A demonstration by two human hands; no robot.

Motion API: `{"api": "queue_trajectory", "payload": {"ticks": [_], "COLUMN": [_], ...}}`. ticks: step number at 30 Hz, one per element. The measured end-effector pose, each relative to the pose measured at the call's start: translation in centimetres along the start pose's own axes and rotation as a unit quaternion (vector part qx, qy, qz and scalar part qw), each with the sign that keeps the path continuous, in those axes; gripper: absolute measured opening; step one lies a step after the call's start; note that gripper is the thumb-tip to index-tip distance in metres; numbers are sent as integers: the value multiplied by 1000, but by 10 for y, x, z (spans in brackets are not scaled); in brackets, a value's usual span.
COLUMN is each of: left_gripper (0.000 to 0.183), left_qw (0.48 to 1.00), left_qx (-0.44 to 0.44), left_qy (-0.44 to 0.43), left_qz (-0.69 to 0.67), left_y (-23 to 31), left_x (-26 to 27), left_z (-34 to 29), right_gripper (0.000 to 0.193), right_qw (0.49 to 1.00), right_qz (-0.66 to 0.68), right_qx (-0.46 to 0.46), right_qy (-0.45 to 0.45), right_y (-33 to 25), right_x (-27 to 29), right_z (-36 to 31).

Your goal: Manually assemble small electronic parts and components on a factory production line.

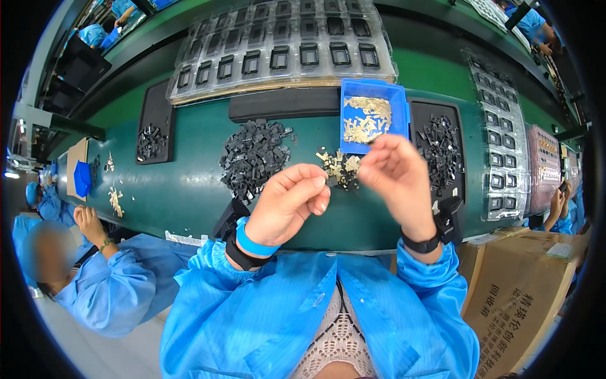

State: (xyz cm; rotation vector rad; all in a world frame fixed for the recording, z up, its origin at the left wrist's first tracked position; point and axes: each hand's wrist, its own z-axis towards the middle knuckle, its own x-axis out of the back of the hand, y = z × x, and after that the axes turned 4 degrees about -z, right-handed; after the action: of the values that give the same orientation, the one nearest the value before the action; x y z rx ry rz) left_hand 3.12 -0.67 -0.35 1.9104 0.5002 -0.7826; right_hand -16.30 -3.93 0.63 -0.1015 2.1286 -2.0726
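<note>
My left hand [291, 201] is closed in a pinch, thumb against curled fingers, in front of a heap of small black plastic parts [252, 158]. Whatever it may hold is too small to make out. My right hand [399, 180] is raised at the near edge of a blue plastic bin [348, 140], its fingers bent together. A dark speck shows at its fingertips, but I cannot tell what it is. Small pale gold strips [365, 120] lie in the bin. Between my hands sits a small mixed pile of gold and black pieces [341, 167] on the green table.
Black trays with small black parts stand right [456, 158] and left [165, 136]. Behind is a stack of clear blister trays [278, 79] with black frames; another blister tray [499, 145] lies far right. A cardboard box [517, 297] stands at lower right. A co-worker's hand [90, 224] is at left.
</note>
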Motion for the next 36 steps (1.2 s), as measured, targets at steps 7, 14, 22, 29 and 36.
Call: {"api": "queue_trajectory", "payload": {"ticks": [7, 14, 22, 29, 36], "left_gripper": [13, 15, 16, 16, 14], "left_qw": [999, 964, 922, 884, 867], "left_qx": [-15, -158, -210, -228, -229], "left_qy": [-41, 39, 62, 68, 68], "left_qz": [-13, 209, 320, 403, 437], "left_y": [-6, -9, -11, -8, -6], "left_x": [-11, -24, -26, -26, -28], "left_z": [-10, -15, -17, -18, -18], "right_gripper": [34, 10, 8, 10, 10], "right_qw": [997, 996, 973, 948, 943], "right_qz": [16, -63, -196, -276, -295], "right_qx": [48, 51, 109, 154, 152], "right_qy": [-63, 23, 45, 35, 26], "right_y": [2, -13, -21, -24, -23], "right_x": [-15, -13, -20, -20, -20], "right_z": [-24, -29, -29, -27, -27]}}
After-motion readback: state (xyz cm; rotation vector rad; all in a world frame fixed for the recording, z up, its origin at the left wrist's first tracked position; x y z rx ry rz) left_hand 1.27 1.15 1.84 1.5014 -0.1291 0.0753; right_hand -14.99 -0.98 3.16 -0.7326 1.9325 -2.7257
